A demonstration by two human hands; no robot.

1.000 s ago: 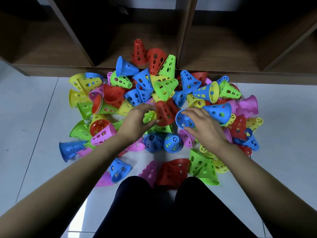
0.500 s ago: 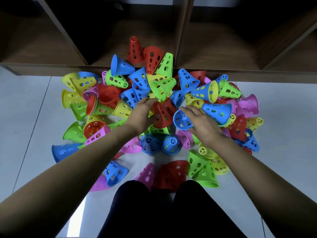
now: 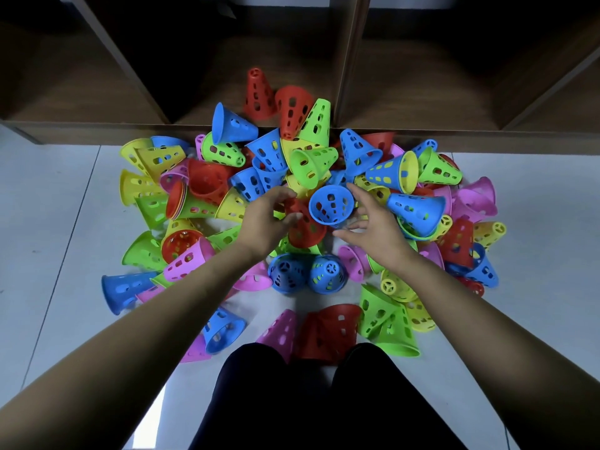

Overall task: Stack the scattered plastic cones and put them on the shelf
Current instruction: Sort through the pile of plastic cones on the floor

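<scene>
Pale tiled floor (image 3: 61,228); dark trousers (image 3: 324,404)

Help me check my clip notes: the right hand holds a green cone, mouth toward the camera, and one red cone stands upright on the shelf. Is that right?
Not quite. The head view shows the right hand holding a blue cone, not a green one. The rest holds: its mouth faces the camera, and one red cone stands upright on the shelf.
</scene>
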